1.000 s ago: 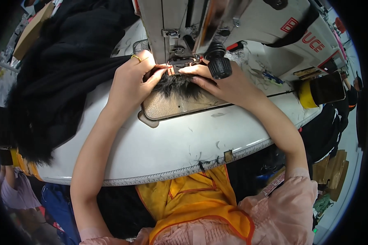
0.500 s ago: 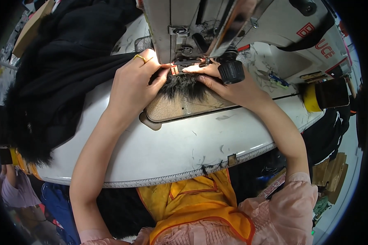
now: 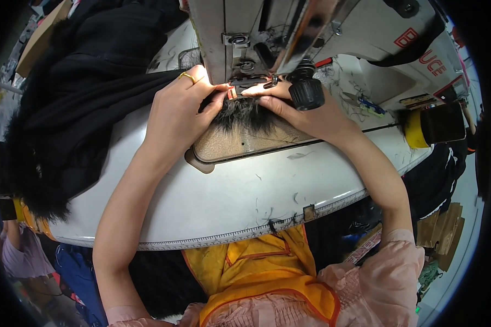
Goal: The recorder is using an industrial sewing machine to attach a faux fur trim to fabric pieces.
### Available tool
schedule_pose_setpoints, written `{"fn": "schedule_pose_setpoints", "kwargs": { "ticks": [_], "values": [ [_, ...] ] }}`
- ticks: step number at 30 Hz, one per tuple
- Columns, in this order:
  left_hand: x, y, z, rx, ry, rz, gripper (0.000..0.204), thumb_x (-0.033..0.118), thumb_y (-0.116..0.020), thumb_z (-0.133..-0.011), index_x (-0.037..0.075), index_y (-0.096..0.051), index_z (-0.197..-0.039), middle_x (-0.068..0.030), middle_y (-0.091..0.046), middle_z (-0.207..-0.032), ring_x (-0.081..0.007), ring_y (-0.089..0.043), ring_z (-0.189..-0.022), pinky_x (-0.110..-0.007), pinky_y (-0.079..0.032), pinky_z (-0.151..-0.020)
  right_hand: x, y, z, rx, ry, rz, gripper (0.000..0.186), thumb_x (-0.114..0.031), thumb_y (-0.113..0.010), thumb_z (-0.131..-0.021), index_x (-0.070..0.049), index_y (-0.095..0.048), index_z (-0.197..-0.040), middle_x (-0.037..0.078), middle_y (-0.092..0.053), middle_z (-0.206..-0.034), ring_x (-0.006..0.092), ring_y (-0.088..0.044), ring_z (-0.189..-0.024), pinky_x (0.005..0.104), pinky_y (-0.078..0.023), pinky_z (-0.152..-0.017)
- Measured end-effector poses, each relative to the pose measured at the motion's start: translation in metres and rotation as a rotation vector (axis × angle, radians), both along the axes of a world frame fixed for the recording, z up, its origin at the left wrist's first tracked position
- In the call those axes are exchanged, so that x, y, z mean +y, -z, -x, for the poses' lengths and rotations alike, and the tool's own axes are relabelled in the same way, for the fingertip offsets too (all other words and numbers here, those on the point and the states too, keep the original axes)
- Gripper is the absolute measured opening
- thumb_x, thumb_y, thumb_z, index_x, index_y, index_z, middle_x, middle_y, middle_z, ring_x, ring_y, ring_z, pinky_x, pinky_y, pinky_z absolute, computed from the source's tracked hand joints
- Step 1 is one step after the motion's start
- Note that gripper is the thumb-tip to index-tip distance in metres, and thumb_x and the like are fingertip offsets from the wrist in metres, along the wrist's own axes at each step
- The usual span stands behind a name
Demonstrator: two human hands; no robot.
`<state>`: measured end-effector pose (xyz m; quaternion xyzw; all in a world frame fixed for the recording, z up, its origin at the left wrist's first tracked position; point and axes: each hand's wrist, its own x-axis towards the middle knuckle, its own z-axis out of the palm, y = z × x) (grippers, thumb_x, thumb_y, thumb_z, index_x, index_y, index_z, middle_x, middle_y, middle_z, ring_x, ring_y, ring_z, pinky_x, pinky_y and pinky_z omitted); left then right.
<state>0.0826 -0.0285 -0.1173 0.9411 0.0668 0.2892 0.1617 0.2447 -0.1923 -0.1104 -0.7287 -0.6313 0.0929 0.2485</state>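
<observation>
Black knob (image 3: 306,94) over right fingers (image 3: 280,107)

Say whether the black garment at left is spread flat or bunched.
Bunched: the black garment lies heaped, its folds narrowing toward the left hand.

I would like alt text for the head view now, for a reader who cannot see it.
A person's left hand and right hand hold black fur trim at the lit working point of a sewing machine. A black fur-edged garment lies at left on the white table, whose front edge carries a ruler strip.
</observation>
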Motion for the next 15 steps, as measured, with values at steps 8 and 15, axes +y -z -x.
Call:
{"fn": "schedule_pose_setpoints", "kwargs": {
  "ticks": [8, 15],
  "values": [
    [-0.004, 0.000, -0.004, 0.009, -0.024, 0.034, 0.013, 0.014, -0.067, -0.078, 0.002, -0.063, -0.083, -0.0082, -0.055, -0.080, -0.0248, -0.058, -0.069, -0.035, -0.047, -0.061, 0.036, 0.063, -0.033, -0.106, 0.049, -0.284, 0.035, -0.033, -0.067, -0.069, 0.000, -0.058, -0.062, 0.018, -0.054, -0.058, 0.0347, -0.055, -0.056, 0.0394, -0.042, -0.053],
    [-0.001, 0.002, 0.001, -0.003, -0.016, 0.055, 0.014, 0.013, -0.068, -0.078, 0.000, -0.062, -0.082, -0.0094, -0.056, -0.080, -0.0252, -0.058, -0.069, -0.035, -0.047, -0.062, 0.039, 0.046, -0.012, 0.048, 0.094, -0.279, 0.050, -0.047, -0.066, -0.074, -0.002, -0.056, -0.054, 0.016, -0.054, -0.052, 0.0337, -0.055, -0.052, 0.0405, -0.040, -0.050]
  ]
}}
